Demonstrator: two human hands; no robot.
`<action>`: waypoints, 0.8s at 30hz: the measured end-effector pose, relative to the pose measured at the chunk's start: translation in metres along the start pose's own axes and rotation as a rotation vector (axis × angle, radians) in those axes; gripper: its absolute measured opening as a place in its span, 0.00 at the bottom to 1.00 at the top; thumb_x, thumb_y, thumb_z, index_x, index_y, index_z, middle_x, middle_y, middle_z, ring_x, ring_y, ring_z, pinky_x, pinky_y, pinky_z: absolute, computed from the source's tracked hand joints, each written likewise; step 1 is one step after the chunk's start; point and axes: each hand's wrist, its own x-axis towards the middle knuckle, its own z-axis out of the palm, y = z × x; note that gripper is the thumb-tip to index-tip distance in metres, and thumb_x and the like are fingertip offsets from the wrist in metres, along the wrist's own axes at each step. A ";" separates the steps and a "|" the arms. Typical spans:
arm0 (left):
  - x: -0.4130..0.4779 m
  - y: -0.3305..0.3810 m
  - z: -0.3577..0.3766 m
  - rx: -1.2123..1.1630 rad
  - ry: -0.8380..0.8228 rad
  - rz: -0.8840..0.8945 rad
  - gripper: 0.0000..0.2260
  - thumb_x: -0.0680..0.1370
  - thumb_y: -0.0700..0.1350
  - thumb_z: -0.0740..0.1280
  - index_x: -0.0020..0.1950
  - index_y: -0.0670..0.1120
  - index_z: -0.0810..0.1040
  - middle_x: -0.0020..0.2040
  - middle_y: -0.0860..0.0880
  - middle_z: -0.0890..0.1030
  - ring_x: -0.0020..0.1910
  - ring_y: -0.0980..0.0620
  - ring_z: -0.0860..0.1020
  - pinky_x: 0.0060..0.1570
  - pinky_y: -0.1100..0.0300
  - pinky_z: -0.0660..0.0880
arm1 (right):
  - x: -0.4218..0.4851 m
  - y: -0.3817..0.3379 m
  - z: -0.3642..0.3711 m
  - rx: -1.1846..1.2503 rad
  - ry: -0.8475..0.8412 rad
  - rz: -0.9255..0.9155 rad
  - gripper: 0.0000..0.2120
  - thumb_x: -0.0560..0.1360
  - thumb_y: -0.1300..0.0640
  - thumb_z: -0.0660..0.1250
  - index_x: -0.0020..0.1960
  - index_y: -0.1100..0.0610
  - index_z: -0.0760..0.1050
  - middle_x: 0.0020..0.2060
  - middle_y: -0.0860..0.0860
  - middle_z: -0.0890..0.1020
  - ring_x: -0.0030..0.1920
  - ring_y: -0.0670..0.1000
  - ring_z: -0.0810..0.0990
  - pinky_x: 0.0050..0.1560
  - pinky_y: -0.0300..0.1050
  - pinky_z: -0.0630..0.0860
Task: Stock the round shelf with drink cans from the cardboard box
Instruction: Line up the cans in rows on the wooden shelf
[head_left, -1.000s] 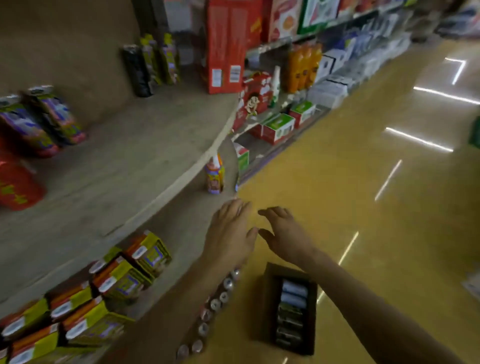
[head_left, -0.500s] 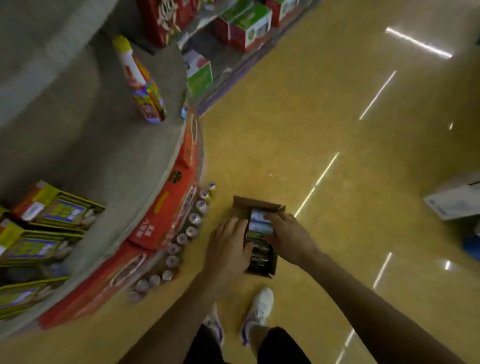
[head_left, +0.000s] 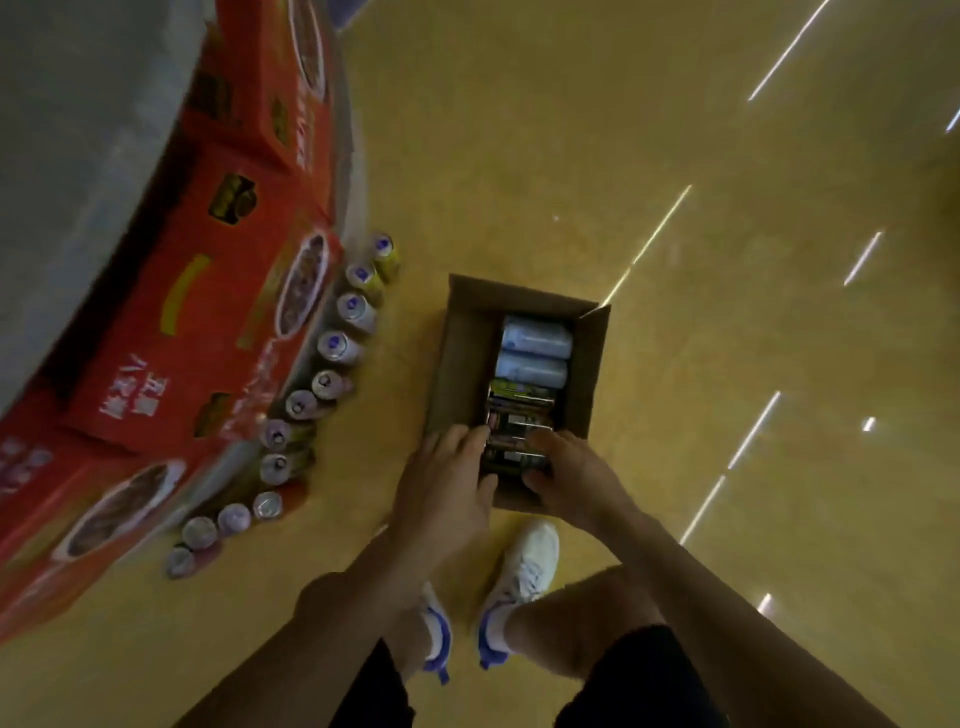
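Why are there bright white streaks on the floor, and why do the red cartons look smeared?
Head view: the streaks are probably overhead lights glaring off the glossy floor; the red cartons blur toward the left edge and curve with the wide-angle lens; dim light leaves labels on the dark cans in the cardboard box unreadable.

Dim and warm-toned overall; overhead light glares as thin white streaks on the glossy yellow floor (head_left: 675, 156). Wide-angle distortion bends the round shelf (head_left: 78, 156) and red cartons (head_left: 208, 322) at the left edge, where print smears with blur. The upright can tops (head_left: 332, 345) catch small highlights, while the dark cans (head_left: 519, 421) in the cardboard box (head_left: 462, 353) sit in shadow, their labels unreadable
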 end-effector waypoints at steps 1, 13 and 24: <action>0.017 -0.013 0.016 -0.001 -0.015 -0.005 0.27 0.82 0.53 0.62 0.80 0.50 0.60 0.74 0.50 0.67 0.72 0.49 0.66 0.68 0.55 0.66 | 0.020 0.010 0.017 -0.006 -0.010 0.011 0.24 0.78 0.55 0.68 0.73 0.51 0.70 0.68 0.54 0.74 0.67 0.57 0.73 0.60 0.45 0.72; 0.164 -0.095 0.144 0.021 -0.202 -0.066 0.23 0.82 0.52 0.65 0.75 0.47 0.68 0.71 0.45 0.71 0.69 0.43 0.71 0.66 0.51 0.71 | 0.168 0.112 0.137 -0.301 -0.097 0.033 0.28 0.79 0.54 0.66 0.77 0.52 0.62 0.72 0.56 0.70 0.70 0.58 0.71 0.66 0.54 0.74; 0.219 -0.108 0.212 -0.097 -0.297 -0.181 0.18 0.78 0.52 0.72 0.63 0.45 0.75 0.61 0.44 0.79 0.61 0.42 0.78 0.50 0.57 0.72 | 0.188 0.125 0.179 -0.658 -0.002 -0.047 0.24 0.79 0.56 0.65 0.72 0.59 0.62 0.70 0.59 0.67 0.68 0.60 0.68 0.58 0.53 0.75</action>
